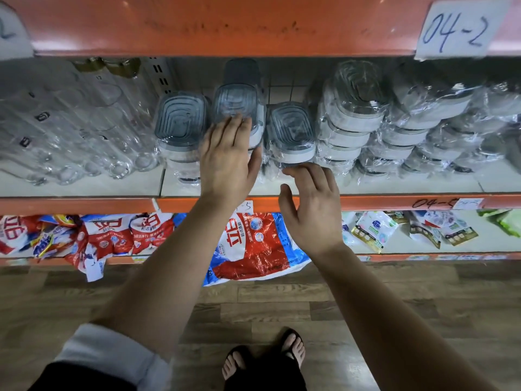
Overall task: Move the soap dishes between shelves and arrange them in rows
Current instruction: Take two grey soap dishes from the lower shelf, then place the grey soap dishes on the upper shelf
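Note:
Grey-lidded soap dishes in clear wrap stand in stacks on the middle shelf (394, 190): a left stack (180, 119), a taller middle stack (236, 94) and a right stack (290, 128). My left hand (229, 156) lies flat with straight fingers against the front of the middle stack. My right hand (313, 210) hovers with spread fingers just in front of the right stack, fingertips near its wrapped base, holding nothing. More wrapped white soap dishes (355, 119) are piled to the right.
Clear glass bottles (73, 125) lie at the shelf's left. An orange upper shelf edge (225, 26) with a paper label (459, 29) hangs overhead. Below, red and blue detergent bags (253, 244) spill over the lower shelf; wooden floor and sandalled feet beneath.

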Demonstrator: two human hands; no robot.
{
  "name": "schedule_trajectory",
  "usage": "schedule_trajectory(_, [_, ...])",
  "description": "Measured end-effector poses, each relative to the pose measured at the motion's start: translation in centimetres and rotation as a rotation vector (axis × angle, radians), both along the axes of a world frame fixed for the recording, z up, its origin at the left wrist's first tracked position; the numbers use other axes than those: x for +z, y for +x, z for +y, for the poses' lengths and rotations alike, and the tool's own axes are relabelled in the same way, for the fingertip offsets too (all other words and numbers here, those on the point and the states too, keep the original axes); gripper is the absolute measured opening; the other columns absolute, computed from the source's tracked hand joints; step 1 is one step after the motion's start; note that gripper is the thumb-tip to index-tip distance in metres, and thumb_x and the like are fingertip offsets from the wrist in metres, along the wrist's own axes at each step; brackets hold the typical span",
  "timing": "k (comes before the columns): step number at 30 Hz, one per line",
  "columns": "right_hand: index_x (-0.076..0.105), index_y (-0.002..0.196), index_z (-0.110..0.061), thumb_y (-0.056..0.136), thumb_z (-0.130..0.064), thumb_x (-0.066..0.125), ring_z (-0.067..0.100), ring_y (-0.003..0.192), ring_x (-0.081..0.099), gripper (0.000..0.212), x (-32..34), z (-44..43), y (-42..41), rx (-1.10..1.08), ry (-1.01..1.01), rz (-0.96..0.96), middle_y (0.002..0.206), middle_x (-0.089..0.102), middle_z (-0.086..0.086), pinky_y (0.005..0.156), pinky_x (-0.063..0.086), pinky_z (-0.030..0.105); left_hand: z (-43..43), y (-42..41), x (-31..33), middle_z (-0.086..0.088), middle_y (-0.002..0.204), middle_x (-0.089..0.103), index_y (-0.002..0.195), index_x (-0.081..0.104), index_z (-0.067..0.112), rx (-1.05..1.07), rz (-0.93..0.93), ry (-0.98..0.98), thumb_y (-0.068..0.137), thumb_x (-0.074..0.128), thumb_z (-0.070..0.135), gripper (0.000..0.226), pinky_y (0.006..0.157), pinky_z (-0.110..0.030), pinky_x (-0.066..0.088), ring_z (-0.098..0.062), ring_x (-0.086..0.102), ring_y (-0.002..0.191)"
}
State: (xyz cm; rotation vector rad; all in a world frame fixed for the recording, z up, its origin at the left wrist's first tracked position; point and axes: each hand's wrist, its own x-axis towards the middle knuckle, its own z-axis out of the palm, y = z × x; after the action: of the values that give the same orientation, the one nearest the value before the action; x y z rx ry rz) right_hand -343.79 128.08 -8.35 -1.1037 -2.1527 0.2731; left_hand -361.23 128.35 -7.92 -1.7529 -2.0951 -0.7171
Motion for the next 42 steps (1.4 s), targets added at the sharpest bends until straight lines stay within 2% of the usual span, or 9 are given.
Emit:
schedule_trajectory(4, [0.065,0.113,-0.007,0.093,-0.024,0.046,0.034,0.096,0.056,0.033,3.2,-1.1,1.1,-0.009,-0.034,-0.047,0.102,0.065,0.008,0.084,0.046,0.047,-3.7,1.5,2.0,-0.015,0.131,0.062,0.131,0.059,0.002,-0.008,-0.012,-0.012,0.098,0.047,0.033,0.047,0.108,-0.047,0.038,-0.034,0.055,0.122])
schedule_trajectory(10, [0.065,0.113,-0.006,0.091,-0.026,0.047,0.035,0.095,0.057,0.034,9.0,-4.1,2.9,0.033,-0.030,-0.091,0.100,0.065,0.009,0.083,0.046,0.046,-9.9,2.7,7.0,-0.008,0.112,0.071,0.114,0.069,0.007,0.059,0.011,0.029,0.097,0.051,0.032,0.035,0.096,-0.040,0.038,-0.030,0.064,0.100])
schedule_trajectory(20, [0.064,0.110,-0.006,0.092,-0.025,0.046,0.035,0.096,0.057,0.032,16.1,-7.7,0.5,0.152,0.057,-0.074,0.102,0.065,0.010,0.085,0.046,0.043,-17.5,0.5,15.1,-0.006,0.104,0.071,0.106,0.070,0.011,0.192,-0.009,0.093,0.097,0.048,0.034,0.033,0.094,-0.041,0.035,-0.028,0.064,0.094])
schedule_trajectory(26, [0.064,0.111,-0.006,0.092,-0.025,0.048,0.035,0.096,0.057,0.032,19.6,-9.6,-6.9,0.204,0.144,-0.018,0.104,0.065,0.010,0.085,0.046,0.043,-21.7,-5.6,18.7,-0.003,0.106,0.070,0.108,0.069,0.013,0.257,-0.015,0.187,0.098,0.050,0.033,0.029,0.094,-0.044,0.037,-0.027,0.063,0.096])
schedule_trajectory(31, [0.064,0.112,-0.007,0.092,-0.024,0.048,0.035,0.100,0.057,0.030,21.5,-13.2,-15.5,0.229,0.177,0.033,0.107,0.065,0.010,0.088,0.047,0.045,-25.7,-13.8,21.3,-0.004,0.107,0.071,0.110,0.070,0.014,0.296,0.021,0.208,0.097,0.049,0.034,0.032,0.097,-0.042,0.034,-0.027,0.063,0.099])
schedule_trajectory(35, [0.064,0.107,-0.005,0.092,-0.025,0.045,0.037,0.093,0.057,0.031,22.2,-16.0,-23.1,0.214,0.193,0.058,0.103,0.064,0.012,0.081,0.048,0.046,-28.7,-21.2,23.0,-0.007,0.107,0.070,0.111,0.068,0.012,0.309,0.048,0.195,0.098,0.046,0.035,0.034,0.095,-0.043,0.036,-0.032,0.062,0.097])
schedule_trajectory(38, [0.065,0.107,-0.007,0.091,-0.025,0.047,0.036,0.094,0.058,0.030,22.7,-17.7,-28.1,0.224,0.218,0.094,0.104,0.065,0.011,0.082,0.048,0.044,-30.6,-26.2,23.9,-0.005,0.108,0.070,0.111,0.068,0.015,0.333,0.059,0.160,0.098,0.043,0.037,0.036,0.096,-0.044,0.037,-0.031,0.062,0.097])
schedule_trajectory(42, [0.066,0.109,-0.007,0.090,-0.026,0.047,0.036,0.099,0.059,0.033,23.7,-19.0,-34.2,0.251,0.208,0.102,0.108,0.065,0.010,0.086,0.047,0.045,-32.3,-32.0,24.9,-0.004,0.105,0.070,0.112,0.068,0.015,0.343,0.041,0.172,0.096,0.044,0.036,0.035,0.094,-0.042,0.031,-0.031,0.062,0.095])
